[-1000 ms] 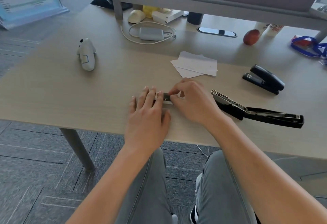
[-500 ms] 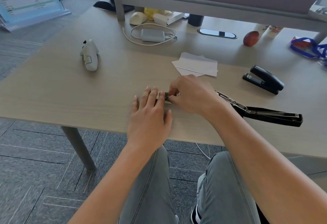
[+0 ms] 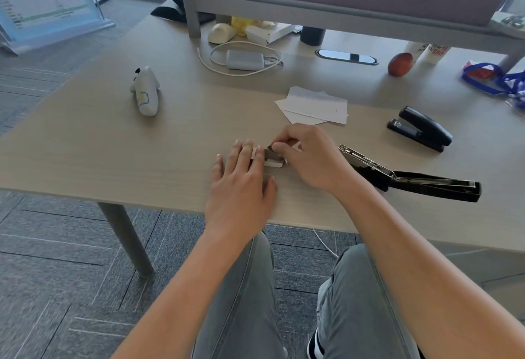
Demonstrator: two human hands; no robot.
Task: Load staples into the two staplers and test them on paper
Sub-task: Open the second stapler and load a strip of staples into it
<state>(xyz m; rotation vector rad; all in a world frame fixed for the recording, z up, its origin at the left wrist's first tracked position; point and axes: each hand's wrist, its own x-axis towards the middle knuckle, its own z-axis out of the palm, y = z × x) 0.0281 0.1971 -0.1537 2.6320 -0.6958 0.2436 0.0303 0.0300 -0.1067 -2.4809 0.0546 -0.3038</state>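
Desk [image 3: 113,143]: work kept near front edge, within easy reach.

Open stapler [image 3: 409,177], front right: hinged flat, metal staple channel exposed, likely waiting for refill.

Closed stapler [image 3: 420,128], toward right edge behind it: untouched, judged second in line.

Paper sheets [image 3: 315,104], mid-desk: set aside for test.

Left hand [image 3: 241,185]: fingers flat, spread slightly, pinning small staple box [image 3: 274,160] near front edge so it won't slide.

Right hand [image 3: 309,157]: thumb and fingertips pinched at box's open end, apparently drawing out staple strip; strip itself too small to confirm.
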